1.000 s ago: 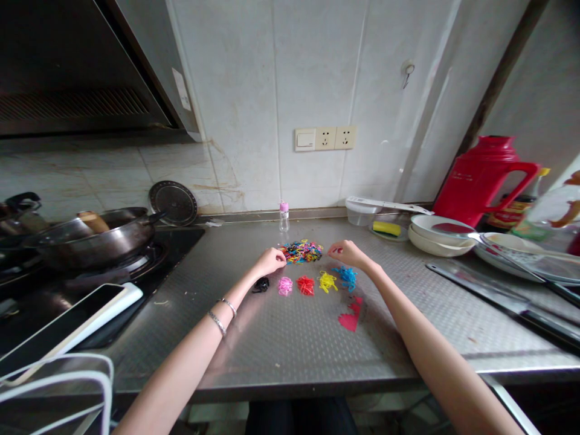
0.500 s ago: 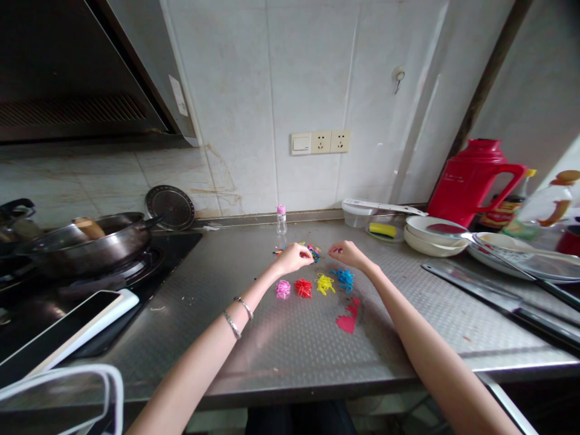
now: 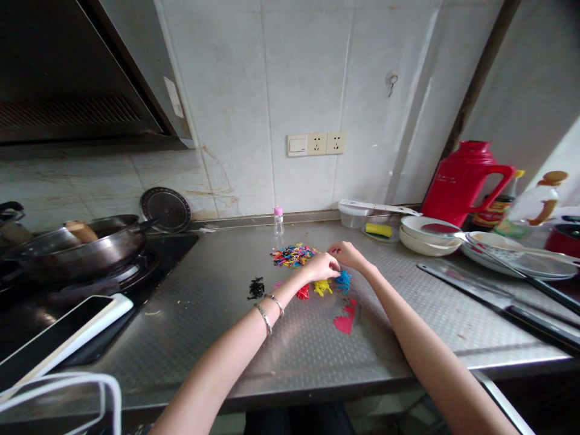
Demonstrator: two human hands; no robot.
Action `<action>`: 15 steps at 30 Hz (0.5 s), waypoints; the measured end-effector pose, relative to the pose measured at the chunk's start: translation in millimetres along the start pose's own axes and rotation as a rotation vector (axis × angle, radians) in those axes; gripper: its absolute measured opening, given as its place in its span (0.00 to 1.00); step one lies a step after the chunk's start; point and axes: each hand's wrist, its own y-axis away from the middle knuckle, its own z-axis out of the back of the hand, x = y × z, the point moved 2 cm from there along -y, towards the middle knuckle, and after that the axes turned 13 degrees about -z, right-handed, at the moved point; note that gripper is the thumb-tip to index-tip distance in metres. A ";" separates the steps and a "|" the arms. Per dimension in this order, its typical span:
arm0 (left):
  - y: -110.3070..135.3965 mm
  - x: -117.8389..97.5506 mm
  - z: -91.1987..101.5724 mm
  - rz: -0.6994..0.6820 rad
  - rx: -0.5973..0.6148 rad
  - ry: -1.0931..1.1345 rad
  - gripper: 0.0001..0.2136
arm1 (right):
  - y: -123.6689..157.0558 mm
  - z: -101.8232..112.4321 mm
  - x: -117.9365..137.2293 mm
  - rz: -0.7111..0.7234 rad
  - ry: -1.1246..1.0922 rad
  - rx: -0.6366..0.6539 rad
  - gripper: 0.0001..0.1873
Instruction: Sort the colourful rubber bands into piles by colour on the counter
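Observation:
Small coloured rubber bands lie sorted in piles on the metal counter. My left hand (image 3: 322, 264) is pinched at the upper left of the blue pile (image 3: 343, 282), over the top of the yellow pile (image 3: 322, 287). My right hand (image 3: 347, 254) is curled just behind and to the right of it, close to its fingertips. Whatever either hand holds is too small to make out. A mixed heap of bands (image 3: 293, 255) lies behind my left wrist. The red pile (image 3: 302, 292) is partly covered by my left forearm, and the pink pile almost wholly. A black pile (image 3: 256, 288) sits to the left.
Behind the heap stands a small pink-capped bottle (image 3: 278, 222). Torn red paper (image 3: 345, 318) lies in front of the blue pile. To the right are a cleaver (image 3: 466, 284), bowls (image 3: 426, 243) and a red thermos (image 3: 462, 187); a pan (image 3: 90, 248) and a phone (image 3: 58, 338) are left.
My left hand has moved right, from the mixed heap to the blue pile, beside my right hand. Its arm uncovers the heap and black pile and now hides most of the pink.

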 end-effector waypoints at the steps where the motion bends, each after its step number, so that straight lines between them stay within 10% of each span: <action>1: 1.0 1.4 2.8 0.002 -0.013 0.005 0.11 | 0.1 0.1 -0.1 -0.002 0.004 0.002 0.14; 15: 105.2 119.2 95.7 0.351 -0.509 0.125 0.09 | -2.0 -16.9 3.4 0.027 0.080 0.035 0.14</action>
